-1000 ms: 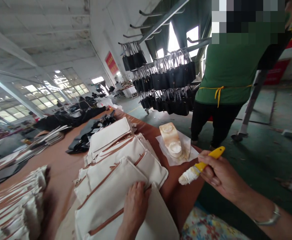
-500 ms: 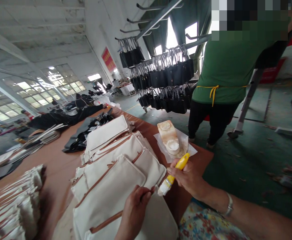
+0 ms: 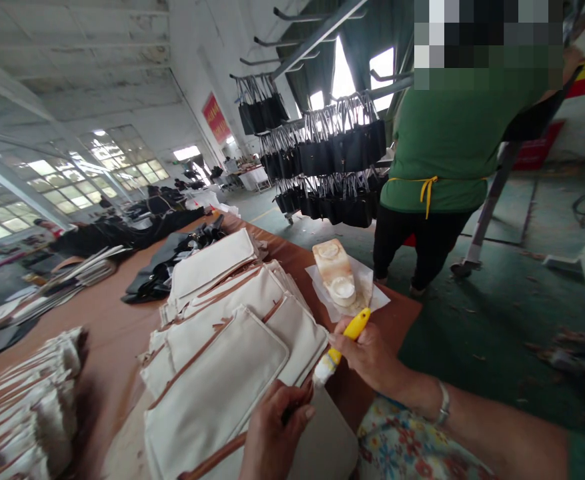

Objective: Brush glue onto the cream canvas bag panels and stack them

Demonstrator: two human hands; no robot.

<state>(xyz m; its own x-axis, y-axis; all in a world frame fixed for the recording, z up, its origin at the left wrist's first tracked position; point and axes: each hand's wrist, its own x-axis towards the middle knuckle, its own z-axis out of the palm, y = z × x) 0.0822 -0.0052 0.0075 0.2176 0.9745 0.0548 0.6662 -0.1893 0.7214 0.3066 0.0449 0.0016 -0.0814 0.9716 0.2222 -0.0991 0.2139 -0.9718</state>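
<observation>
My right hand [image 3: 372, 353] grips a yellow-handled paintbrush [image 3: 356, 325], its bristles pointing down and coated in something white. The bristle tip is close to the fingertips of my left hand [image 3: 277, 423] and seems to meet the upper edge of a cream bag piece [image 3: 327, 427]; exact contact cannot be made out. My left hand is closed, thumb and fingers pinching that piece's edge by a brown strip. Similar cream bag pieces [image 3: 217, 373] with brown trim lie overlapped in a pile beyond it. A stained plastic bottle [image 3: 329, 263] with a cut opening lies past the brush on white paper.
A brown-covered table [image 3: 117, 333] carries more cream pieces [image 3: 27, 407] at left and dark bag parts [image 3: 167, 267] behind. Black bags [image 3: 345, 157] hang from a rack [image 3: 317, 33]. A person in a green top [image 3: 442, 140] stands beyond the table's right corner.
The brush in my right hand has moved left and slightly down, closer to my left fingers. My left hand has shifted a little right and down, still pinching the edge.
</observation>
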